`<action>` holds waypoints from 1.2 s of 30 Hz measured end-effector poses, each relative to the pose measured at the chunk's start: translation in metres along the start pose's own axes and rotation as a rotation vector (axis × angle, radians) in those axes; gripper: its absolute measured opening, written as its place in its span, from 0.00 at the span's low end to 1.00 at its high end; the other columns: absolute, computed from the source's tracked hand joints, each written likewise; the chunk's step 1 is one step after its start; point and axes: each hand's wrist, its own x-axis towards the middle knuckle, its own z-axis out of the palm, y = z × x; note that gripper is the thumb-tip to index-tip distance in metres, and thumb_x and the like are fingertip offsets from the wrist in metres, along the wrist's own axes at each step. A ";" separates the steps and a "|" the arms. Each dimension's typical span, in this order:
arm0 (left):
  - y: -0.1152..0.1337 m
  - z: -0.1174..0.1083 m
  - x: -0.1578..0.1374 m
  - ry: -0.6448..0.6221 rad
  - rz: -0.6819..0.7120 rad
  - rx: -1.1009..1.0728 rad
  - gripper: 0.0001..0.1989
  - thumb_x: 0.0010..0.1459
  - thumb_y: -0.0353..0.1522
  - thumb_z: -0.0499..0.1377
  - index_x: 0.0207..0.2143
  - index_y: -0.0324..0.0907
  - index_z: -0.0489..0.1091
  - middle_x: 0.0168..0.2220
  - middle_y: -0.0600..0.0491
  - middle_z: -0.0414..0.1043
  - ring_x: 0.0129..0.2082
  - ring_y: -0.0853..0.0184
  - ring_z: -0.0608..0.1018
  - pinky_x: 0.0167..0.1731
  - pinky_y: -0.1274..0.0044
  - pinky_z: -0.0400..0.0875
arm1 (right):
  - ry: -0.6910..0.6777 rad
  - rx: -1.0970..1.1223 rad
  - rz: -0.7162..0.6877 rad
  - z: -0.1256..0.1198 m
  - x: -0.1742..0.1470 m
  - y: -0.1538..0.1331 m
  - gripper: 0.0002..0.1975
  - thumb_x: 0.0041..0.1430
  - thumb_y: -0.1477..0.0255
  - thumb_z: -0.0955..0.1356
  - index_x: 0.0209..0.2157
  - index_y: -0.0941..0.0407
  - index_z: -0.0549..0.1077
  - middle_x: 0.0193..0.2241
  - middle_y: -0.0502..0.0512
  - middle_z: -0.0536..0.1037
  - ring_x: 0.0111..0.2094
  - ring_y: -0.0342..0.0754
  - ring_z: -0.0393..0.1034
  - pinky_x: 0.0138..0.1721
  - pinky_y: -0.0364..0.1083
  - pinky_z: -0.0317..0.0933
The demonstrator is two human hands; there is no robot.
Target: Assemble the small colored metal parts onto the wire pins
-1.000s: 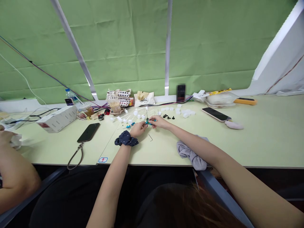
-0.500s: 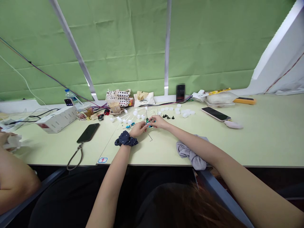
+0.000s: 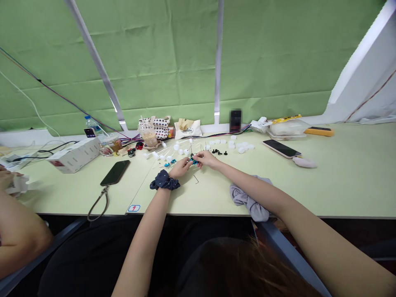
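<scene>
Both my left hand (image 3: pixel 181 166) and my right hand (image 3: pixel 206 159) are closed on one small blue metallic part (image 3: pixel 194 161), held between the fingertips just above the table. A thin dark rod stands up from it; its exact kind is too small to make out. Close to my left hand lie more small blue parts (image 3: pixel 169 163). An L-shaped hex key (image 3: pixel 196 179) rests on the table below my hands. Small black pieces (image 3: pixel 219 152) and several white caps (image 3: pixel 244 147) are spread beyond my right hand.
A dark phone (image 3: pixel 115 173) with a strap and a white box (image 3: pixel 76 155) stand left. A drink cup (image 3: pixel 149 136) and a pouch (image 3: pixel 187 129) are at the back. Another phone (image 3: pixel 281 149) and a plastic container (image 3: pixel 287 128) lie right. A grey cloth (image 3: pixel 247 202) sits under my right forearm. Another person's arm (image 3: pixel 18 239) is at far left.
The blue part has turned slightly between my fingers and more of it shows. My right fingers have shifted a little; otherwise the table is the same.
</scene>
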 end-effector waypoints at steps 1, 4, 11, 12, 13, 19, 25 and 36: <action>0.000 0.000 0.000 0.004 -0.011 -0.007 0.17 0.62 0.45 0.46 0.34 0.41 0.63 0.22 0.57 0.61 0.22 0.70 0.65 0.24 0.78 0.59 | 0.007 -0.021 0.004 0.000 0.000 -0.001 0.21 0.45 0.55 0.73 0.25 0.60 0.73 0.16 0.53 0.72 0.16 0.41 0.65 0.17 0.41 0.63; 0.002 0.001 -0.002 0.006 -0.037 -0.027 0.18 0.62 0.46 0.47 0.38 0.41 0.62 0.19 0.59 0.60 0.20 0.70 0.63 0.22 0.79 0.56 | 0.012 -0.090 0.000 0.000 -0.002 -0.002 0.22 0.47 0.54 0.72 0.23 0.61 0.72 0.12 0.49 0.67 0.13 0.38 0.59 0.14 0.39 0.54; 0.006 0.002 -0.004 0.032 0.041 -0.103 0.22 0.58 0.48 0.52 0.43 0.39 0.64 0.18 0.60 0.60 0.17 0.72 0.63 0.21 0.81 0.54 | 0.018 -0.129 -0.001 0.002 -0.006 -0.004 0.20 0.48 0.57 0.72 0.25 0.62 0.73 0.14 0.48 0.67 0.14 0.36 0.57 0.15 0.38 0.51; 0.007 0.002 -0.004 0.033 0.042 -0.114 0.22 0.58 0.48 0.53 0.42 0.38 0.64 0.18 0.60 0.61 0.18 0.72 0.64 0.21 0.81 0.55 | 0.002 -0.118 0.003 0.002 -0.006 -0.004 0.19 0.48 0.58 0.72 0.25 0.62 0.73 0.15 0.48 0.68 0.15 0.37 0.58 0.16 0.38 0.53; 0.007 0.001 -0.004 0.028 0.040 -0.126 0.21 0.58 0.48 0.52 0.40 0.38 0.65 0.19 0.59 0.62 0.18 0.72 0.65 0.21 0.80 0.56 | -0.014 -0.105 0.005 0.003 -0.006 -0.005 0.18 0.48 0.59 0.72 0.26 0.62 0.74 0.15 0.49 0.69 0.16 0.37 0.60 0.17 0.38 0.55; 0.011 -0.001 -0.004 -0.043 0.046 -0.135 0.22 0.60 0.48 0.48 0.36 0.37 0.66 0.18 0.57 0.64 0.18 0.71 0.66 0.21 0.79 0.58 | -0.073 -0.095 -0.023 0.001 -0.007 -0.009 0.14 0.50 0.64 0.72 0.30 0.62 0.74 0.18 0.50 0.70 0.16 0.37 0.59 0.17 0.38 0.55; 0.008 -0.003 -0.004 -0.084 0.026 -0.130 0.24 0.60 0.50 0.47 0.32 0.38 0.66 0.19 0.56 0.65 0.17 0.72 0.65 0.20 0.80 0.57 | -0.119 -0.112 -0.056 -0.002 -0.007 -0.008 0.10 0.51 0.70 0.72 0.34 0.62 0.75 0.21 0.50 0.71 0.17 0.36 0.59 0.19 0.38 0.56; 0.008 -0.007 -0.007 -0.143 -0.024 -0.223 0.26 0.57 0.52 0.50 0.38 0.37 0.66 0.16 0.60 0.58 0.15 0.73 0.61 0.17 0.81 0.55 | -0.177 -0.003 -0.032 -0.003 -0.006 -0.004 0.15 0.51 0.64 0.71 0.36 0.61 0.73 0.21 0.50 0.71 0.19 0.38 0.62 0.20 0.38 0.56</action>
